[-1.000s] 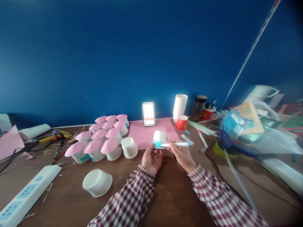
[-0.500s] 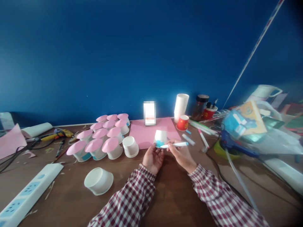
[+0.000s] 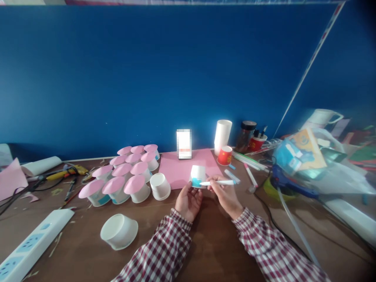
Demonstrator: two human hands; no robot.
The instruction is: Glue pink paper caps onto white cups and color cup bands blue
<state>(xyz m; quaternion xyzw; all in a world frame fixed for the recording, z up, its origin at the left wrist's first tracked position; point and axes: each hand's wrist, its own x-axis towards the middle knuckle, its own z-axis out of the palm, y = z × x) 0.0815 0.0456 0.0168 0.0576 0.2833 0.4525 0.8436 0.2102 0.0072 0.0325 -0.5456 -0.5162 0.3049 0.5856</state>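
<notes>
My left hand (image 3: 188, 201) is closed round a small upturned white paper cup (image 3: 198, 175), whose lower band is coloured blue. My right hand (image 3: 225, 196) grips a white marker with a blue end (image 3: 217, 183), its tip touching the cup's blue band. Both hands hover just above the brown table (image 3: 211, 243), in front of a pink paper sheet (image 3: 182, 168). Checked red-and-white sleeves cover both forearms.
Several pink-topped cups (image 3: 129, 172) cluster at the left, with two plain white cups (image 3: 160, 186) (image 3: 119, 231) nearby. A power strip (image 3: 29, 244) lies at the bottom left. A stack of white cups (image 3: 222, 135), a red cup (image 3: 225, 155), loose markers (image 3: 250, 174) and a blue glue gun (image 3: 289, 184) sit to the right.
The view has tilted up a little. Both hands keep hold of the cup and marker, and the marker tip stays at the blue band.
</notes>
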